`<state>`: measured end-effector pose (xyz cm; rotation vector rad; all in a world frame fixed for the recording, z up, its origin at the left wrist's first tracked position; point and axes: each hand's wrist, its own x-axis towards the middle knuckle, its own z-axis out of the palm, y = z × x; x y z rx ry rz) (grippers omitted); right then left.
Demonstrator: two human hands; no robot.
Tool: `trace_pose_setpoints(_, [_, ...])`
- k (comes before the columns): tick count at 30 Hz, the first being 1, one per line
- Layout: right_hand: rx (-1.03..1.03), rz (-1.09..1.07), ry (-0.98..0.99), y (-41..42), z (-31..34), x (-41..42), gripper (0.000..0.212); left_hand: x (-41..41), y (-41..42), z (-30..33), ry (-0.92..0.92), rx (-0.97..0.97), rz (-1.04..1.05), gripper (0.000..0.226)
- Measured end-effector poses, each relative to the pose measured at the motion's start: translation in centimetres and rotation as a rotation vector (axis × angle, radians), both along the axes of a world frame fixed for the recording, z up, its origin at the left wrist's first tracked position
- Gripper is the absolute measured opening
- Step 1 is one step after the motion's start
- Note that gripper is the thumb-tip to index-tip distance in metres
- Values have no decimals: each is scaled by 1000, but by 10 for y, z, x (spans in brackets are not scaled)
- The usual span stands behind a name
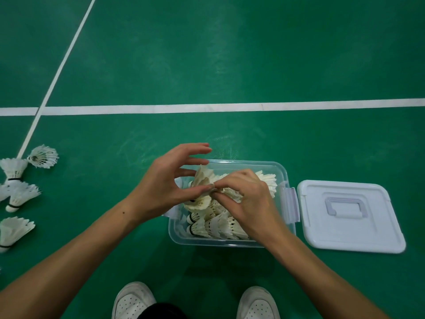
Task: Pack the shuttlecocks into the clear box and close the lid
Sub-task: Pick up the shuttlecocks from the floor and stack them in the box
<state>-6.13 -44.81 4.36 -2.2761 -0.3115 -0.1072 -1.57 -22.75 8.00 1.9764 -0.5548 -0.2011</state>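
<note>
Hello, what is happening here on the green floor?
A person crouches over a clear box already holding many shuttlecocks. Both hands work above it: the left hand and right hand pinch one shuttlecock between them, over the pile. The lid lies on the floor to the right of the box, so it is not closed yet. Several loose shuttlecocks wait on the floor to the left.

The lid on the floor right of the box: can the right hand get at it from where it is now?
Probably yes. The lid lies flat beside the clear box with bare floor around it, on the right hand's side. But that hand's fingers are busy pinching a shuttlecock with the left hand.
</note>
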Motion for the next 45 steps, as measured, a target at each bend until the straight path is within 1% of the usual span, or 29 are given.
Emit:
trace_pose_setpoints(1, [3,-30,-4,-3,-1,-3,19,0,4,-3,-24,37,-7,71])
trace_pose_setpoints(3, [1,-94,-18,-9,-4,-11,22,0,15,-11,-114,194,-20,74])
trace_pose_setpoints(6, [-55,-128,-45,-9,-11,-24,26,-3,27,-23,-251,555,-67,84])
trace_pose_setpoints(8, [-93,-126,-57,-2,-13,-29,24,-5,29,-32,-391,816,-108,87])
trace_pose_setpoints(9, [-112,-121,-63,4,-14,-31,21,-6,27,-35,-449,900,-121,85])
trace_pose_setpoints(11, [-165,-106,-56,12,-15,-32,11,-5,23,-39,-518,956,-126,80])
trace_pose_setpoints(13, [-242,-105,-32,15,-19,-32,6,-4,15,-42,-540,952,-120,78])
trace_pose_setpoints(17, [-336,-118,74,15,-28,-38,1,-7,4,-52,-498,914,-121,79])
trace_pose_setpoints(21, [-327,-119,181,19,-35,-33,17,-8,1,-59,-459,914,-98,71])
trace_pose_setpoints(23, [-352,-110,247,20,-35,-27,21,-7,-1,-58,-421,935,-92,63])
trace_pose_setpoints(25, [-309,-99,309,17,-34,-21,23,-8,-2,-56,-380,929,-86,62])
trace_pose_setpoints(28, [-105,-41,489,6,-28,-14,35,-12,0,-54,-367,918,-87,60])
trace_pose_setpoints(30, [19,-24,547,-2,-20,-13,40,-15,4,-52,-399,944,-92,62])
trace_pose_setpoints(33, [90,-45,518,-11,-7,-13,36,-20,10,-44,-389,925,-94,74])
trace_pose_setpoints(36, [81,-92,446,-14,6,-11,34,-22,13,-29,-282,805,-48,83])
trace_pose_setpoints(41, [-35,-74,300,-1,31,-1,47,-23,29,-4,-127,436,139,75])
trace_pose_setpoints(43, [-66,-40,237,14,38,6,52,-29,48,-1,-100,348,222,74])
trace_pose_setpoints(45, [-87,-3,192,34,41,13,54,-37,71,-2,-92,301,294,75])
